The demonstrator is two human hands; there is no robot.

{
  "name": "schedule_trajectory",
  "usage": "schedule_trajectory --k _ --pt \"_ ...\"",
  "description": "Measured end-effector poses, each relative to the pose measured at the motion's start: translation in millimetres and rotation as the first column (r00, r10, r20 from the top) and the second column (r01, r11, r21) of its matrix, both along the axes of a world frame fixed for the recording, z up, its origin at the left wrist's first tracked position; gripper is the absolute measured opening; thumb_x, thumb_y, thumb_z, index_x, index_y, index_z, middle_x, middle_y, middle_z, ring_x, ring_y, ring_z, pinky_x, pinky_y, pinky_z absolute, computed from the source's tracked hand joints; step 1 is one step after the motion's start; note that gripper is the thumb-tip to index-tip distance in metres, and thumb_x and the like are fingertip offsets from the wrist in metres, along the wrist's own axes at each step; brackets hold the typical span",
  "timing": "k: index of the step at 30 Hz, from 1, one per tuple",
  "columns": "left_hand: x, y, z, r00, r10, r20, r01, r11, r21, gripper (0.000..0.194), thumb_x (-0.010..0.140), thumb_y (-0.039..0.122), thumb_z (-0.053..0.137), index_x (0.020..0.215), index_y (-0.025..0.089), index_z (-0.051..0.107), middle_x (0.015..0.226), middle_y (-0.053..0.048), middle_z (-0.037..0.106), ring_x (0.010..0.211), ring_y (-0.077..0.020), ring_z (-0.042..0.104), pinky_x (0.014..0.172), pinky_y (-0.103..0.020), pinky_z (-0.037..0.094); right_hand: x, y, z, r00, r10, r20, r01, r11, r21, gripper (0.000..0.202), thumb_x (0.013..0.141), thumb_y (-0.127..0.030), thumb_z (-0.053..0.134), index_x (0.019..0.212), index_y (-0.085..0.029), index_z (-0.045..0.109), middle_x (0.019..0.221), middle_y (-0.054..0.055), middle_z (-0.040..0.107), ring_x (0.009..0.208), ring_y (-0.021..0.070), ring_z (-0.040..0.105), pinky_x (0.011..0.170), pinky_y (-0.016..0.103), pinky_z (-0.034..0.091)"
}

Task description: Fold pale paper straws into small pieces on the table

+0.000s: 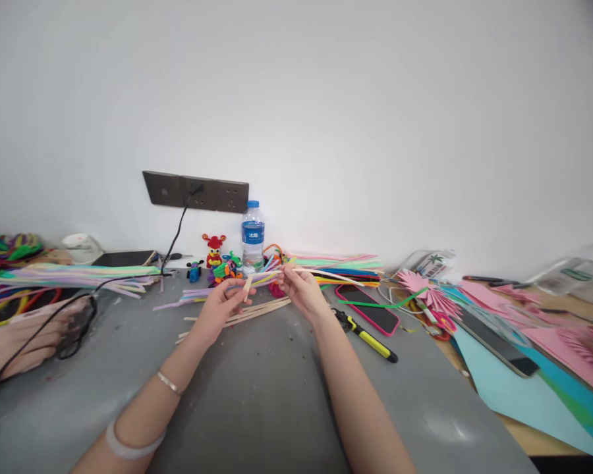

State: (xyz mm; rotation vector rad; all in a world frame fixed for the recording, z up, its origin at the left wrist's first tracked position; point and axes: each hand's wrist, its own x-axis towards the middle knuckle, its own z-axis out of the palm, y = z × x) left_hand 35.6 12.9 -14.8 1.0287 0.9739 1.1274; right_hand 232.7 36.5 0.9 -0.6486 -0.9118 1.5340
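My left hand point(222, 308) pinches a short, folded-looking piece of cream pipe cleaner point(248, 288) between thumb and fingertips. Beside it, my right hand point(300, 289) grips a longer pale pipe cleaner point(333, 273), whose free end reaches off to the right. A thin stretch of it runs between the two hands; whether both pieces are one strand I cannot tell. Beneath the hands several beige pipe cleaners point(259, 309) lie on the grey table point(257, 401). Just behind are small pipe-cleaner figures, among them a red one point(214, 250) and a blue one point(194, 270).
A water bottle point(253, 237) stands against the wall. Yellow-black pliers point(370, 342) and a pink-edged phone point(368, 309) lie at right, near a pink paper fan point(427, 293). Another person's hand point(34, 339) rests at left by a black cable point(93, 303). Pastel pipe cleaners point(79, 275) lie behind.
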Motion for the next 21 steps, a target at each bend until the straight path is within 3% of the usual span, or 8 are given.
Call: schedule_trajectory --k 6,13,21 --pt "-0.1 1.3 -6.2 0.987 -0.001 -0.161 0.025 0.989 0.145 0.035 0.066 0.038 0.077 0.090 0.015 0.068 0.068 0.001 0.063 0.056 -0.0097 0.052 0.052 -0.020 0.041 -8.6 -2.1 -0.6 1.000 -0.013 -0.010 0.014 0.993 0.118 0.039 0.070 -0.034 0.079 0.064 -0.019 0.043 0.053 -0.008 0.045 0.047 0.0058 0.045 0.046 0.018 0.036" --pt "0.4 0.0 -2.8 0.971 0.012 -0.237 0.045 0.972 0.233 0.032 0.071 0.039 0.073 0.092 0.014 0.070 0.060 0.003 0.056 0.051 -0.0094 0.047 0.049 -0.020 0.040 -12.0 -4.1 -4.1 0.991 0.084 0.105 -0.094 0.991 0.093 0.030 0.076 -0.044 0.072 0.086 -0.017 0.064 0.073 0.001 0.064 0.069 0.0118 0.061 0.067 0.025 0.047" --pt "1.0 3.4 -6.1 0.976 0.035 -0.217 0.030 0.957 0.288 0.033 0.070 0.040 0.073 0.089 0.013 0.070 0.063 0.002 0.057 0.050 -0.0090 0.047 0.047 -0.020 0.040 -17.0 -8.4 -7.1 0.954 0.088 0.287 -0.138 0.977 0.160 0.026 0.075 -0.036 0.073 0.072 -0.019 0.055 0.064 -0.002 0.060 0.058 0.0106 0.052 0.060 0.024 0.040"
